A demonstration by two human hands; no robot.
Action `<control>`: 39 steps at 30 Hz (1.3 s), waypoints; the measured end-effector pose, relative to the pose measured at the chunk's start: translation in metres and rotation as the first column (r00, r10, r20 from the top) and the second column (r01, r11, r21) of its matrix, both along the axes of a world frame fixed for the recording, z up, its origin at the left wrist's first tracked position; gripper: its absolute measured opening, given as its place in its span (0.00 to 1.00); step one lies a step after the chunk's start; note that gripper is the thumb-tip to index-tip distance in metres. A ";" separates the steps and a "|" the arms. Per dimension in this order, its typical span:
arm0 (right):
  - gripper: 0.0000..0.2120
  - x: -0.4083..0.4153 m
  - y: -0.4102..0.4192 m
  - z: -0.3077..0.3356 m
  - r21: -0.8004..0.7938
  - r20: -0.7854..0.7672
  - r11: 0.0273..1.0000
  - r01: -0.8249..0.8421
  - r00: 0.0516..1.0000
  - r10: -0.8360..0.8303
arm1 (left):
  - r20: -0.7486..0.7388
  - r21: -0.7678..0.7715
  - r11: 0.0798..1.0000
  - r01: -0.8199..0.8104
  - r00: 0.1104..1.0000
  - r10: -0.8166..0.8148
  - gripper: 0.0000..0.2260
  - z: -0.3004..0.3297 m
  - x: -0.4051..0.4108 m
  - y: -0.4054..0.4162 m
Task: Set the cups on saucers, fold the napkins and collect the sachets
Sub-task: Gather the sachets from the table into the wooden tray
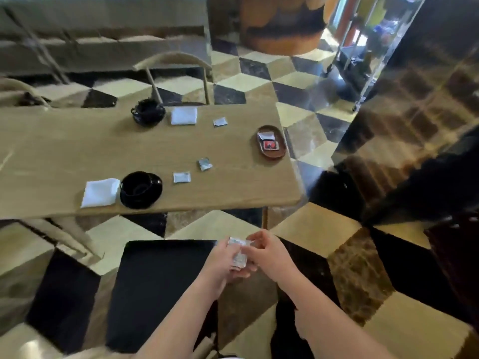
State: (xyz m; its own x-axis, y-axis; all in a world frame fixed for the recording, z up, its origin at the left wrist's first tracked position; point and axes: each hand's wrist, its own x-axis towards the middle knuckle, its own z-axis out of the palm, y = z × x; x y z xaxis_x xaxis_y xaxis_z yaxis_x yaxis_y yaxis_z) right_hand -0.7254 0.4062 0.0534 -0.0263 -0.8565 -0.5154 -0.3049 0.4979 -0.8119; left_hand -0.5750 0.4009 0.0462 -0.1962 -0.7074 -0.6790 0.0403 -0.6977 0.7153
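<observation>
Sachet collecting is in hand: both hands, left (223,257) and right (269,255), pinch gathered sachets (239,255) together below the table (64,151); next, probably the tray (281,151).

café or lounge | wooden table (77,151) | cups on saucers (141,189) | patterned marble floor (324,237)

We see a light wooden tabletop (77,151). On it, the near cup (138,186) and the far cup (148,111) are glossy black, each on a black saucer. The two folded napkins (100,192) (184,115) are white. The loose sachets (182,177) (205,164) (220,122) are silver-grey. The oval tray (281,151) is brown, with a red sachet (270,145) inside. The floor (324,224) has a cube pattern in cream, brown and black.
</observation>
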 end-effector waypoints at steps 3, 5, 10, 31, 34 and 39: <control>0.10 -0.018 -0.043 -0.004 0.050 0.051 0.991 -0.126 0.991 0.123 | 0.027 0.070 0.981 -0.182 0.983 0.181 0.10 0.003 -0.013 -0.023; 0.09 -0.027 -0.072 -0.003 0.081 0.061 0.977 -0.197 0.979 0.193 | -0.005 0.115 0.949 -0.294 0.955 0.297 0.06 0.009 -0.017 -0.038; 0.05 -0.038 -0.137 -0.005 0.110 -0.002 0.932 -0.345 0.938 0.347 | 0.020 0.164 0.808 -0.566 0.821 0.571 0.03 0.009 -0.014 -0.077; 0.20 0.108 -0.428 -0.111 0.295 -0.403 0.929 -0.222 0.853 0.331 | 0.674 0.219 0.194 -0.956 0.292 0.679 0.23 -0.128 0.086 -0.345; 0.23 0.119 -0.436 -0.121 0.311 -0.444 0.919 -0.242 0.818 0.366 | 0.756 0.186 0.242 -0.952 0.296 0.584 0.21 -0.125 0.086 -0.362; 0.18 0.130 -0.448 -0.133 0.344 -0.482 0.894 -0.286 0.763 0.430 | 0.725 0.193 0.160 -0.968 0.251 0.642 0.20 -0.129 0.093 -0.382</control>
